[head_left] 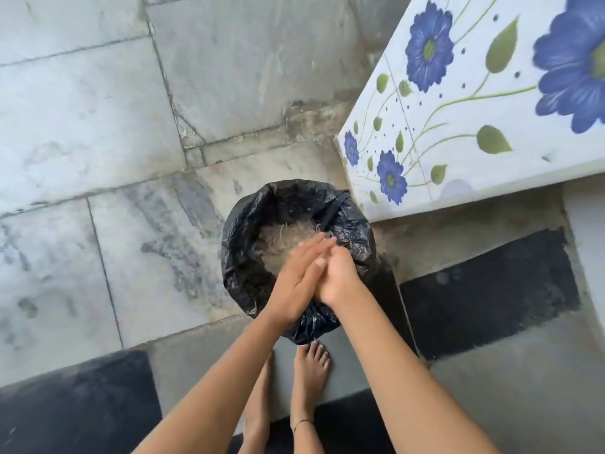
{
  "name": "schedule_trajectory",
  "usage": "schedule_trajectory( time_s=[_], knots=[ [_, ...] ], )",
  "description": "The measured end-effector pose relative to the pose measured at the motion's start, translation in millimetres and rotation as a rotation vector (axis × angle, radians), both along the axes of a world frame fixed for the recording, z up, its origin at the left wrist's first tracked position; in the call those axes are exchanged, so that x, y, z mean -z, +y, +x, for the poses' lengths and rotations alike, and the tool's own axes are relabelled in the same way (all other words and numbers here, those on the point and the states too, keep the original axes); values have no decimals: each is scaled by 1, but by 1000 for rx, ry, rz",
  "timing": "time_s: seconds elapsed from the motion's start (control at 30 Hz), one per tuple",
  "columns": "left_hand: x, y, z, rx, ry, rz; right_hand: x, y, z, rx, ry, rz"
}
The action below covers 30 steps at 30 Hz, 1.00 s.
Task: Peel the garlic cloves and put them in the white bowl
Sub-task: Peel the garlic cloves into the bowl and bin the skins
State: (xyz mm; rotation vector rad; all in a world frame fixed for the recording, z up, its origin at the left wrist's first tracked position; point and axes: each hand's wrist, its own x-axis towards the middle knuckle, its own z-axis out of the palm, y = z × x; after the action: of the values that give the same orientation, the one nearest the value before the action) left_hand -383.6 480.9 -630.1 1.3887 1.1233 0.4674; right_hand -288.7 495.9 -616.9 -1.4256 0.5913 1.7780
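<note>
Over the bin, left hand and right hand pressed palm to palm.
Held above the 4 o'clock rim, fingers straight and together, clamped on nothing visible. Inside the black bag lining it, pale fibrous scraps heaped at centre. Flowered counter at 2 o'clock. Whereabouts of garlic cloves and white bowl: cannot tell.
</note>
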Motion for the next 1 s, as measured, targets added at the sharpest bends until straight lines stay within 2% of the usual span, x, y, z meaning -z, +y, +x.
schedule_trajectory(
  time_s=[0.07, 0.13, 0.17, 0.23, 0.3, 0.33, 0.4, 0.43, 0.5, 0.6, 0.67, 0.8, 0.83, 0.9, 1.0],
  knots=[
    [28, 0, -8, 167, 240, -22, -3, -3, 4, 17, 8, -3],
    [41, 11, -18, 184, 556, -178, -6, -9, 8, 14, -17, -21],
    [40, 15, -20, 130, 565, -193, -4, -12, 9, 4, -46, -20],
    [21, 17, -12, 34, 312, -90, 2, -13, 12, -23, -67, -31],
    [3, 9, -2, 154, 107, -18, -1, -8, 9, -27, -27, -7],
    [8, 3, -3, 202, 109, -24, -6, -4, 6, -17, -4, 17],
    [19, 4, -13, 168, 291, -136, -19, -3, 1, -42, -24, 77],
    [19, 9, -18, 120, 400, -204, -26, -5, 0, -134, -111, 123],
    [8, 17, -25, 38, 539, -213, -36, -15, 1, -428, -440, 157],
    [-52, 23, -29, -28, 547, -75, -63, -29, 9, -845, -984, 223],
    [-92, 22, -34, -40, 543, 2, -90, -33, 12, -1052, -1199, 267],
    [-208, 17, -49, -30, 588, 139, -192, -48, 3, -1156, -1520, 408],
    [-254, 14, -53, -18, 599, 179, -234, -58, 0, -1138, -1604, 424],
    [-300, 7, -55, 7, 605, 237, -274, -71, -3, -1116, -1732, 458],
    [-403, -18, -60, 65, 561, 370, -372, -107, -8, -982, -1877, 468]
  ],
)
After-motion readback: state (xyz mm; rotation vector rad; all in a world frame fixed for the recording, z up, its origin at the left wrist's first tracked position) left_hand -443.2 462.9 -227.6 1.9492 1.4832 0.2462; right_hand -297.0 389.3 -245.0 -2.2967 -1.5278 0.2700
